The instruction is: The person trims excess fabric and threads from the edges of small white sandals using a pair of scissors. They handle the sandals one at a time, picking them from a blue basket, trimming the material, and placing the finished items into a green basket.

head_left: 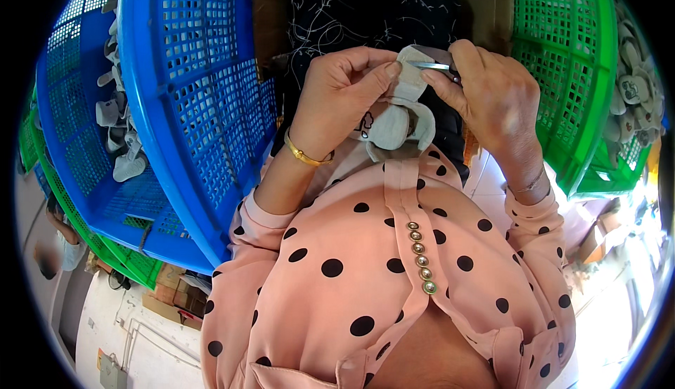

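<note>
Both hands work a small pale fabric piece between two crates.

I see my left hand (342, 94) pinching the pale fabric piece (401, 111) at its top, while my right hand (492, 94) is closed around small metal snips (434, 66) touching the same edge. The blue crate (197, 108) on my left holds a few pale pieces along its far side; the green crate (555, 73) on my right is heaped with them. Only a narrow gap over my dark lap (365, 9) separates the crate rims.
</note>
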{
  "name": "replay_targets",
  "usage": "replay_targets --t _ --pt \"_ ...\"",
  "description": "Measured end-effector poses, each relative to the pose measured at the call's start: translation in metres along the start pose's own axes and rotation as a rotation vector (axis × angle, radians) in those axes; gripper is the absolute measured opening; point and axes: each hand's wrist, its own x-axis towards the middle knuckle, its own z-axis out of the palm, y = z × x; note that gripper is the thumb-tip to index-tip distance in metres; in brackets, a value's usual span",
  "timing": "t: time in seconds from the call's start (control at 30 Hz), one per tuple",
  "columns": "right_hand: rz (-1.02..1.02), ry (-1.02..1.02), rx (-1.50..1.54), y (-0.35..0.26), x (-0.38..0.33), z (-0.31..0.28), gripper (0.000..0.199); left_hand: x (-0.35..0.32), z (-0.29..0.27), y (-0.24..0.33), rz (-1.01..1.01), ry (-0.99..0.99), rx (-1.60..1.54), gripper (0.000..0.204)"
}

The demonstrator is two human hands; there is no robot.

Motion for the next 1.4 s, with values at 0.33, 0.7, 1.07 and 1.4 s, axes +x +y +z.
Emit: replay_targets --t 0.33,0.7,1.07,1.4 --pt "0.024 -0.006 -0.022 -0.007 0.0 0.005 0.042 -0.002 -0.005 -0.001 -0.026 -0.01 -0.029 0.02" --pt "0.001 -0.025 0.019 -0.001 -0.006 0.02 0.041 0.0 -0.012 -0.009 -0.094 -0.058 -0.064 0.021" --pt "0.327 -0.071 0.483 -0.001 -0.002 0.006 0.035 -0.004 -0.008 -0.012 -0.124 -0.01 -0.068 0.022" --pt "0.034 -0.233 0.118 -0.003 -0.01 -0.012 0.036 -0.01 -0.003 -0.005 -0.106 0.0 -0.111 0.021"
